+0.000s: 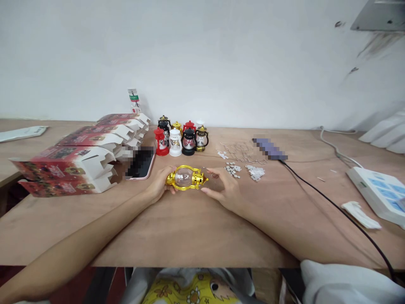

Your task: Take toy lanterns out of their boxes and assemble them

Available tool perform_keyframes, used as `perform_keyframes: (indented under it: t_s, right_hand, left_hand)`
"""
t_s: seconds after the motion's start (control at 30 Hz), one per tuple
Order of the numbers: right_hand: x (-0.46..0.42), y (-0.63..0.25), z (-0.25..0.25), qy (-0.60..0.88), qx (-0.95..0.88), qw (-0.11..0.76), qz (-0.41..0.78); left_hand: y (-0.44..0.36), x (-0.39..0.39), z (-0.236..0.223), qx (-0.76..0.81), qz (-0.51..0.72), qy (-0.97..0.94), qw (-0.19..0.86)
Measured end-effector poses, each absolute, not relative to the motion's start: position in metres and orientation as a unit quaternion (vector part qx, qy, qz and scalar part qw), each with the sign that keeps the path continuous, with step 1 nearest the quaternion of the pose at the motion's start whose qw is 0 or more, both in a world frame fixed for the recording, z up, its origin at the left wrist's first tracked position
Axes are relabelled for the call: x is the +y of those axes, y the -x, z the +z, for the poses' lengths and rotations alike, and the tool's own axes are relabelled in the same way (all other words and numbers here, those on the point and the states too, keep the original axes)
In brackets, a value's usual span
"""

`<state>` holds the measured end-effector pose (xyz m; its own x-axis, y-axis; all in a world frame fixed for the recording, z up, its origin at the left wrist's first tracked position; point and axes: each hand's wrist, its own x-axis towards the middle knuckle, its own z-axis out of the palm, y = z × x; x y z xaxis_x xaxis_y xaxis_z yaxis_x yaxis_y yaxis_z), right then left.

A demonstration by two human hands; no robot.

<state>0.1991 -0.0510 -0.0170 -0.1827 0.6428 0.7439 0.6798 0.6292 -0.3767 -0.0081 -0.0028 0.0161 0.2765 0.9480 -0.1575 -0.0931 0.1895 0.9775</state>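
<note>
A small gold lantern (pixel 184 177) with a clear globe lies on its side in the air above the table, its base toward the left and its pointed top toward the right. My left hand (pixel 160 183) is wrapped round its base end. Just off the lantern's top, my right hand (pixel 225 189) has thumb and fingers spread apart, with nothing visible between them. Behind the hands stand several small lanterns, among them a red lantern (pixel 161 142), a white lantern (pixel 175 142) and a black lantern (pixel 189 142).
Red and white cartons (pixel 72 164) are stacked at the left, beside a phone (pixel 141 164). Toward the right lie thin wire pieces (pixel 240 151), round silvery parts (pixel 232 169) and white plastic bits (pixel 255 172). A black cable (pixel 329 195) runs from a purple device (pixel 270 149) past a white box (pixel 379 194).
</note>
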Motion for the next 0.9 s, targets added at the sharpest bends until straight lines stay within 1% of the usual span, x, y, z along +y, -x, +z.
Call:
perform_keyframes:
  t_s: [0.33,0.5,0.63,0.9]
  right_hand:
    - [-0.0487,-0.1989,-0.0211,0.414,-0.782,0.466,-0.012]
    - [-0.0475,-0.2012,-0.0207,0.398,-0.795,0.454,-0.057]
    - [-0.046,-0.2022,-0.0221,0.381,-0.804,0.45,-0.081]
    - [-0.045,-0.2011,-0.0241,0.347,-0.825,0.445,-0.043]
  left_hand:
    - [0.0088,-0.003,0.016,0.438,0.41,-0.484,0.637]
    - [0.0085,-0.0008,0.0166,0.449,0.39,-0.473,0.65]
    - [0.0079,-0.0018,0.0166,0.445,0.391,-0.495,0.636]
    - [0.0083,-0.0048,0.0166,0.437,0.378,-0.529,0.621]
